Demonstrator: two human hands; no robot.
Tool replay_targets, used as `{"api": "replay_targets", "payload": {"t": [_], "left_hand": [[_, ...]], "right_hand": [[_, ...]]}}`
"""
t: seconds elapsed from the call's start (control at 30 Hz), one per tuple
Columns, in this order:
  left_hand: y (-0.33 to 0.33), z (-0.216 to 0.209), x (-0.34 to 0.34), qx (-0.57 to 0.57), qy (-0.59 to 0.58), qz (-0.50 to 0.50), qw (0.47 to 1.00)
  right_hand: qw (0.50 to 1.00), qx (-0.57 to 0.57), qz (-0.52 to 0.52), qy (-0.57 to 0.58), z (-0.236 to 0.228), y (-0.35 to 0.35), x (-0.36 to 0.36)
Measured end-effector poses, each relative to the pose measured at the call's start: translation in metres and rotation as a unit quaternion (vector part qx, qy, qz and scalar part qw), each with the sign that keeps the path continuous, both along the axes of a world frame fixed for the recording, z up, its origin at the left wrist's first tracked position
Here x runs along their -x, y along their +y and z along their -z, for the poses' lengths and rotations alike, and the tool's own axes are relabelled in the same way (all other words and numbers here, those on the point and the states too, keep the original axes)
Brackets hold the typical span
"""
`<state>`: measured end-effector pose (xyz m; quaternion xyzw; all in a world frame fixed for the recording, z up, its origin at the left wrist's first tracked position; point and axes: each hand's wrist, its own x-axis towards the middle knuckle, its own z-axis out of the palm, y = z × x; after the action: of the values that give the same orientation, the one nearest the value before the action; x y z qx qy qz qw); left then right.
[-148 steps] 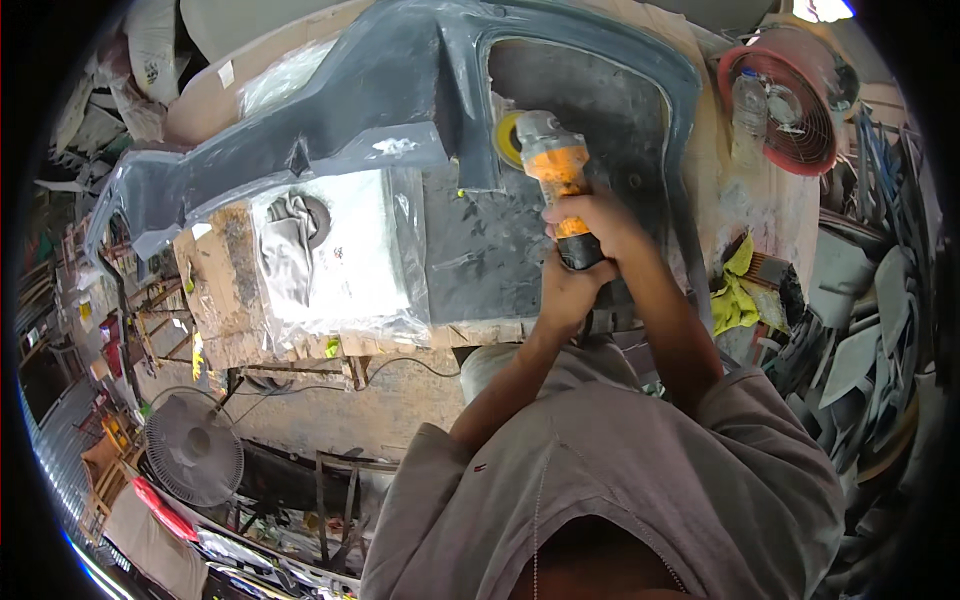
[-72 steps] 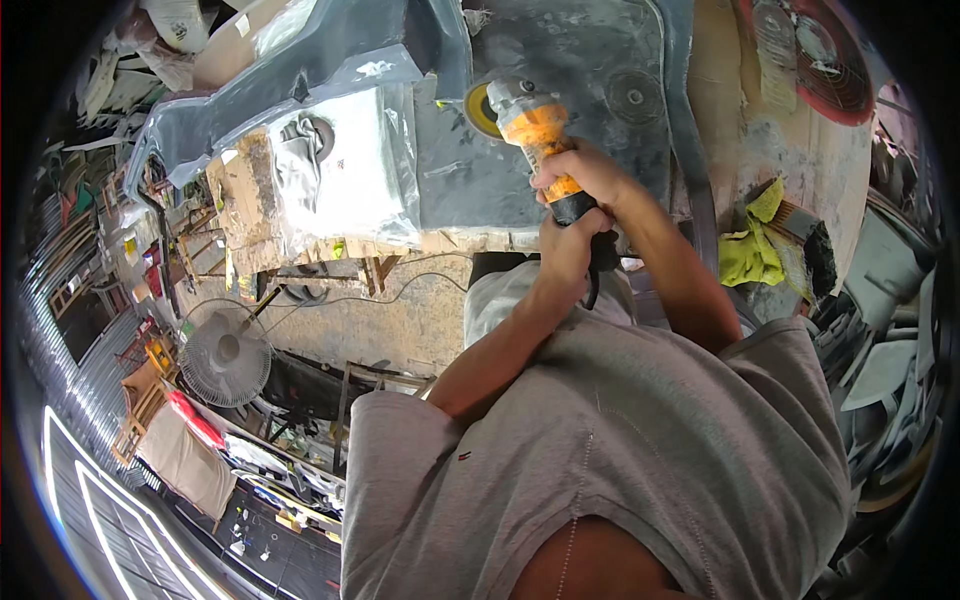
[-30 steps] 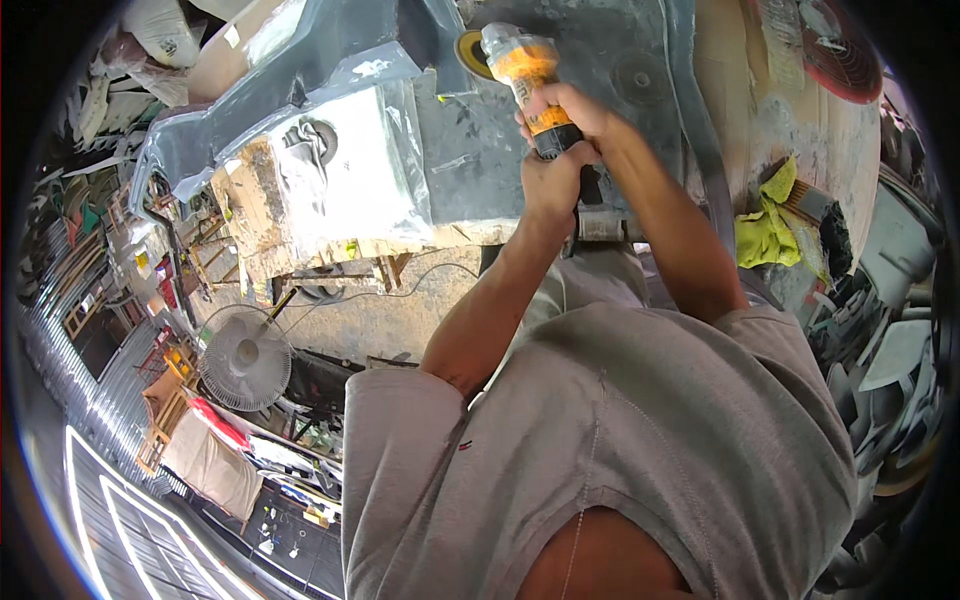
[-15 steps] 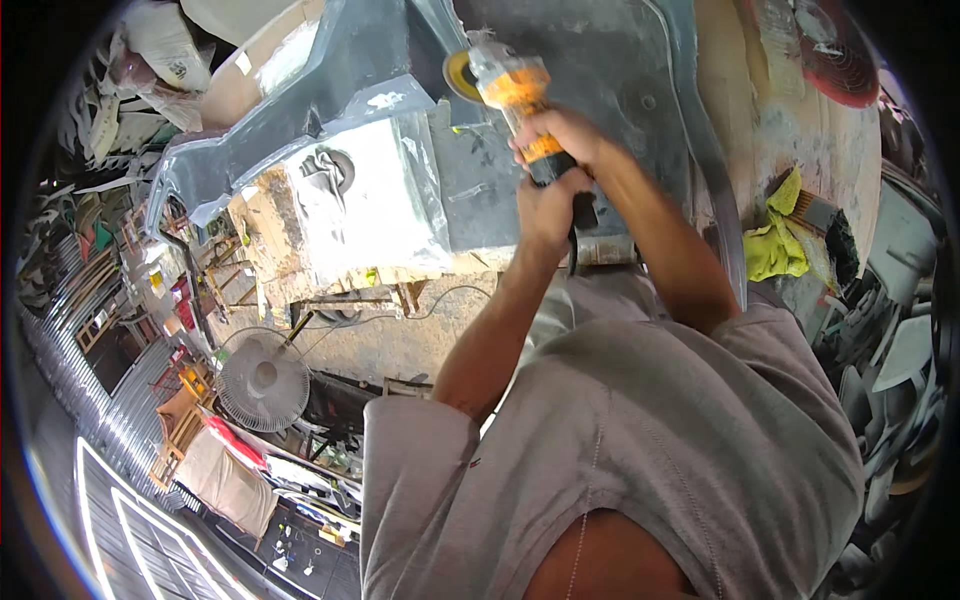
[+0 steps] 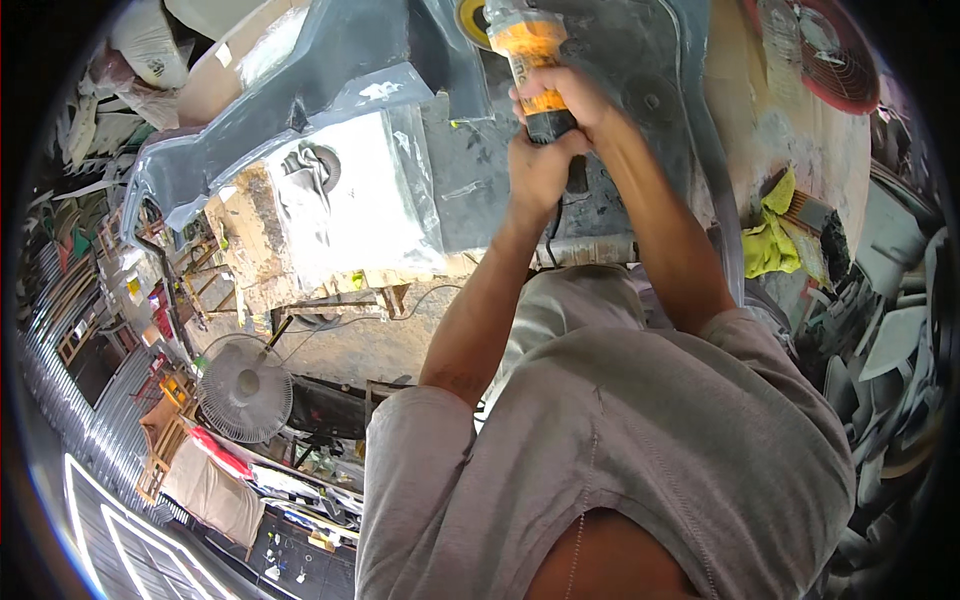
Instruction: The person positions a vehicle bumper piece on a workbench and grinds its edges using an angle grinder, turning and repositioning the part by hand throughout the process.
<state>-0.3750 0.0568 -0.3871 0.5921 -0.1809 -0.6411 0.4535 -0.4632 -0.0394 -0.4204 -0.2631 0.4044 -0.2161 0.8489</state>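
Both my hands are wrapped round an orange and black angle grinder with a yellow disc at its head. My left hand grips the black rear end near the cord. Farther up, my right hand is closed round the orange body. The grinder is over a large dark grey moulded panel, with the disc at the inner edge of its raised frame. Whether the disc touches the panel I cannot tell. The black cord hangs from the handle toward the table's near edge.
A clear plastic sheet lies left of the grinder, with a round dark disc and a crumpled grey cloth on it. At right are a yellow-green cloth, a brush and a red fan. A grey fan stands lower left.
The grinder and both hands have moved farther away and slightly right, and the disc is now partly cut off by the top edge. The surroundings have shifted a little left in view.
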Motion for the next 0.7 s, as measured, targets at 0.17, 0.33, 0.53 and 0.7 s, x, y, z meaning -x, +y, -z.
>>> {"api": "replay_targets", "payload": {"t": [0.17, 0.33, 0.53, 0.7], "left_hand": [[0.008, 0.015, -0.009, -0.030, 0.008, 0.004, 1.000], [0.003, 0.014, -0.023, 0.001, 0.024, 0.005, 1.000], [-0.005, 0.018, -0.037, -0.015, -0.020, 0.050, 0.998], [-0.017, 0.015, -0.042, -0.009, -0.002, 0.059, 0.998]], "right_hand": [[0.999, 0.010, 0.045, -0.010, 0.005, 0.010, -0.012], [0.998, 0.006, 0.060, -0.011, 0.003, 0.008, -0.020], [0.993, -0.007, 0.112, -0.032, 0.011, 0.008, -0.030], [0.990, 0.015, 0.133, -0.039, 0.006, 0.000, -0.033]]}}
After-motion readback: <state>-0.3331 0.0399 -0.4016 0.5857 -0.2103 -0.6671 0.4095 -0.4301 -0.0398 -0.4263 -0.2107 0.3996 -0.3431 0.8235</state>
